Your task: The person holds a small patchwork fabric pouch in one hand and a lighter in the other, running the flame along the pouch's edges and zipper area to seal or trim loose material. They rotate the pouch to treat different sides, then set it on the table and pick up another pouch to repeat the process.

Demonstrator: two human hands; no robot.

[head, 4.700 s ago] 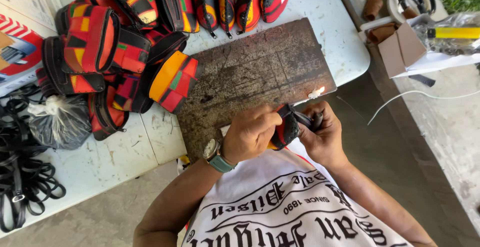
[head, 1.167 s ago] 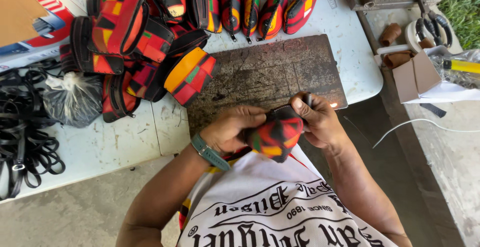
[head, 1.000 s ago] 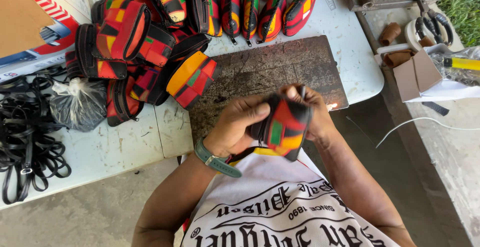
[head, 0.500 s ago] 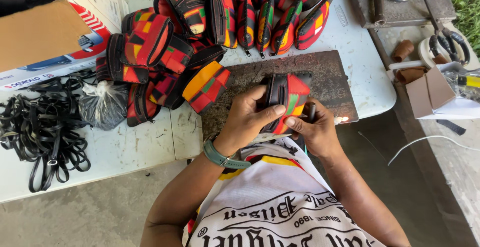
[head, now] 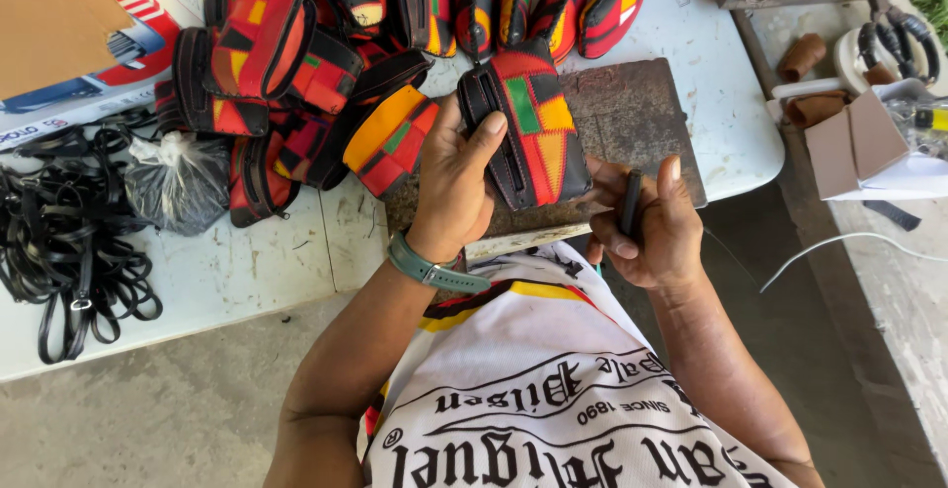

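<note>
Currently the left hand (head: 456, 184) clasps a soft, light patchwork zip pouch (head: 526, 124) by its black spine; beside the pouch, the right hand (head: 647, 223) closes around a slim dark tool (head: 630, 202).

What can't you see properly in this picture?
- The thin dark tool in the right hand: the fingers wrap most of it, so its kind is unclear.
- The pouch in the left hand: its back is turned away.
- The pile of pouches: the top edge cuts it off.
- The bag: its dark contents are unclear.
</note>
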